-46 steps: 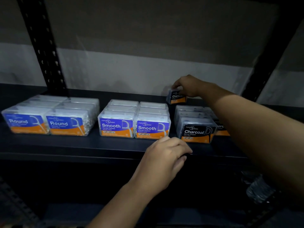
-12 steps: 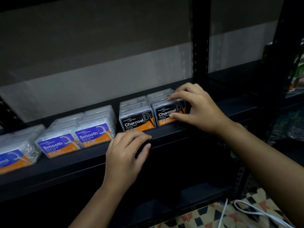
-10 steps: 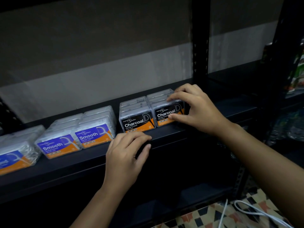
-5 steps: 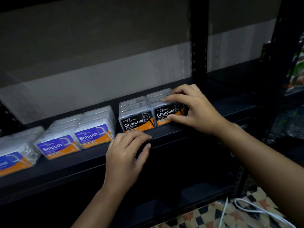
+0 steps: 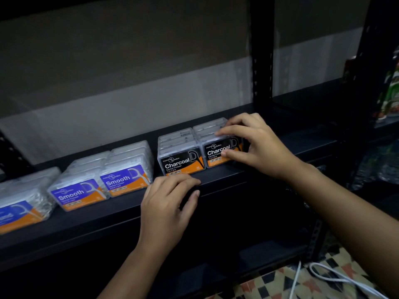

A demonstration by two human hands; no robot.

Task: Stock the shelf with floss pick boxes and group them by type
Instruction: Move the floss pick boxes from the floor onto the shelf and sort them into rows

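The right hand [image 5: 257,145] pinched the front black-labelled Charcoal box [image 5: 218,153] near the shelf [image 5: 269,171] front edge; the left hand [image 5: 168,203] lay flat, holding nothing, on that edge.

Dim room; two-tone wall [image 5: 129,67]; patterned floor [image 5: 269,285].

A dark shelf [image 5: 216,175] carries rows of floss boxes: Charcoal boxes [image 5: 181,160] at right, Smooth boxes [image 5: 121,178] beside them, another blue-labelled box [image 5: 17,214] at far left

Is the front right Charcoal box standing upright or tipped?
Upright: the front right Charcoal box sits flat on the shelf, label level, right hand gripping it.
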